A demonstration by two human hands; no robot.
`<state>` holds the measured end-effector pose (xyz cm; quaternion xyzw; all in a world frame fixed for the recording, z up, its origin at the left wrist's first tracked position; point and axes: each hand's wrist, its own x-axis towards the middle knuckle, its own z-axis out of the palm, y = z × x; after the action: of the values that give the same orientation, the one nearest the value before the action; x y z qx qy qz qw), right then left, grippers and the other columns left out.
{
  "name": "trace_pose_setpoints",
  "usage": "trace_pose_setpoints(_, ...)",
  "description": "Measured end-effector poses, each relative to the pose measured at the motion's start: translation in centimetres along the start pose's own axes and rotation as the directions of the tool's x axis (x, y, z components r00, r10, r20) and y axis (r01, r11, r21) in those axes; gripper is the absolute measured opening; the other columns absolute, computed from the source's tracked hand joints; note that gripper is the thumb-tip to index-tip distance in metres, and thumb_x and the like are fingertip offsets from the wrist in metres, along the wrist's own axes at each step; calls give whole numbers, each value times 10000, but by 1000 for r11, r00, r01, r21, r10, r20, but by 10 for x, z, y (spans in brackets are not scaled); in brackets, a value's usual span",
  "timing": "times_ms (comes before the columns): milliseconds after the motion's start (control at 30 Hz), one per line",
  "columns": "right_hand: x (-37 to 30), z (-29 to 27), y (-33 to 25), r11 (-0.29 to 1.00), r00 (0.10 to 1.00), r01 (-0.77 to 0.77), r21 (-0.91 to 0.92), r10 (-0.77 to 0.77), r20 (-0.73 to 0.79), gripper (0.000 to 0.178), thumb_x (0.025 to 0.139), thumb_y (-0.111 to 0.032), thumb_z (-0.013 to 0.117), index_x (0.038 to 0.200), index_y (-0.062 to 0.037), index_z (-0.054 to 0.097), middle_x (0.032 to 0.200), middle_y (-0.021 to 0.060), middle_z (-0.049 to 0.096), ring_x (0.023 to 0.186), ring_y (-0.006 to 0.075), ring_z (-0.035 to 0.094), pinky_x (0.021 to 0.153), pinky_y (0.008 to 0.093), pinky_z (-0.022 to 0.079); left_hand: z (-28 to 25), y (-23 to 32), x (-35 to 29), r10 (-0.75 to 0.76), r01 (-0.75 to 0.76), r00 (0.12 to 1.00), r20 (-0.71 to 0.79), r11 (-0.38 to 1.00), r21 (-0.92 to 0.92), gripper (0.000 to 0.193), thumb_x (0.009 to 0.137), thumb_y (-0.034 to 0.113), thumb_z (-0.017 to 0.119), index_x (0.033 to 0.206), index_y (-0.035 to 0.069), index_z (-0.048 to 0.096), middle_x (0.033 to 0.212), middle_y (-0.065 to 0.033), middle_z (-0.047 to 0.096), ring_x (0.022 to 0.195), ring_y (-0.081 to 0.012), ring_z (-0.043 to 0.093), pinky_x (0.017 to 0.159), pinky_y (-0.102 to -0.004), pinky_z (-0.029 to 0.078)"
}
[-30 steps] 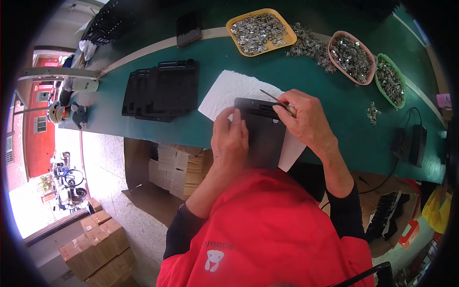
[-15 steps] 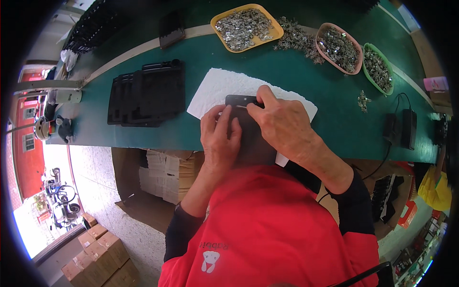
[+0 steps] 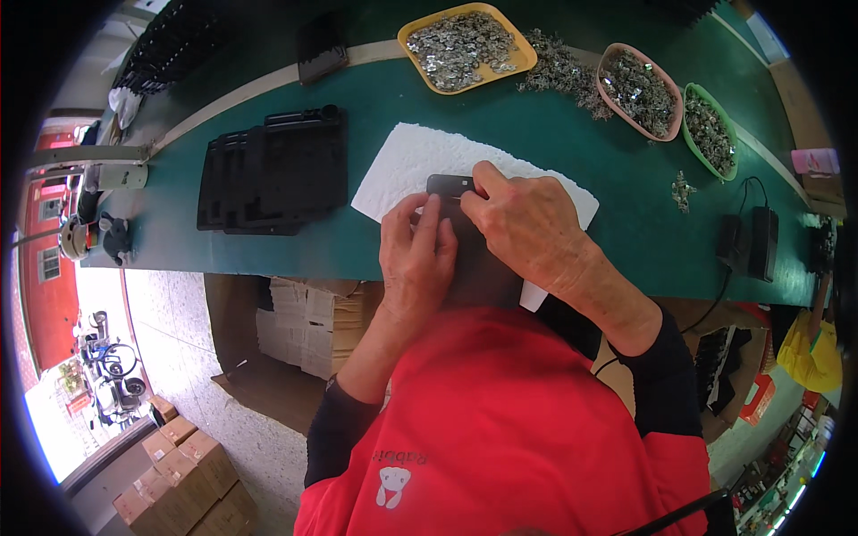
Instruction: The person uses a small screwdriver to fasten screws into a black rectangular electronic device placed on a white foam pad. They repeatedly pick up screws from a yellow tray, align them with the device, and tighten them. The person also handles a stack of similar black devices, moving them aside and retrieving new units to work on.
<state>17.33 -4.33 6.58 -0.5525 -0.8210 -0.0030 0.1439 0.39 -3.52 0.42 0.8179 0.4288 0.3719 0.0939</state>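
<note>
A black plastic part (image 3: 483,272) lies partly over a white foam sheet (image 3: 402,161), its narrow far end showing beyond my fingers. My left hand (image 3: 416,259) presses curled fingertips on the left side of that end, thumb raised close to them. From the right, my right hand (image 3: 529,223) is closed, index finger and thumb pinching at the far end. Whatever small thing may sit between those fingertips is hidden. Both hands work close together over the part, and the sleeves leave the wrists bare.
Left of the foam lies a stack of black moulded panels (image 3: 277,174). At the back are a yellow tray (image 3: 527,58), a pink basket (image 3: 677,112) and a green basket (image 3: 733,143), all holding small metal pieces. Loose metal pieces (image 3: 559,67) lie between them. A black power adapter (image 3: 762,243) sits right.
My right fingertips have slid slightly left along the part's far end, nearer my left fingers. The whole view has shifted a little. Both hands stay on the part.
</note>
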Motion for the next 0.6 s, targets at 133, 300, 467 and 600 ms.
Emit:
trace_pose_setpoints(133,4,0,5,998,997,61,0,-61,37,60,779,-97,608,720,-86,608,824,42,555,603,191,634,520,318,504,-1,0,0,3,-5,999,40,999,31,371,755,-8,690,1120,-7,622,1145,-141,552,909,-281,576,732,-359,514)
trace_pose_setpoints(300,5,2,8,997,997,66,44,-67,37,36,776,-87,606,742,-82,618,827,48,557,629,210,635,540,327,511,-3,-2,4,79,-83,995,53,994,70,374,751,-14,683,1117,-47,611,1109,-153,564,892,-284,578,718,-369,513)
trace_pose_setpoints(467,0,-3,12,995,998,47,84,-51,43,60,786,-69,600,812,-78,654,828,54,567,638,231,635,545,332,515,-11,1,11,225,-268,955,193,934,237,318,768,19,663,1063,-91,616,1074,-157,578,790,-275,575,681,-381,508)
trace_pose_setpoints(600,-5,-4,9,997,1000,-11,75,9,26,140,800,-70,607,910,-90,691,833,47,575,639,213,638,543,333,515,-20,3,15,158,-228,954,256,935,271,375,759,32,690,1118,-49,620,1068,-105,589,840,-254,610,714,-360,516)
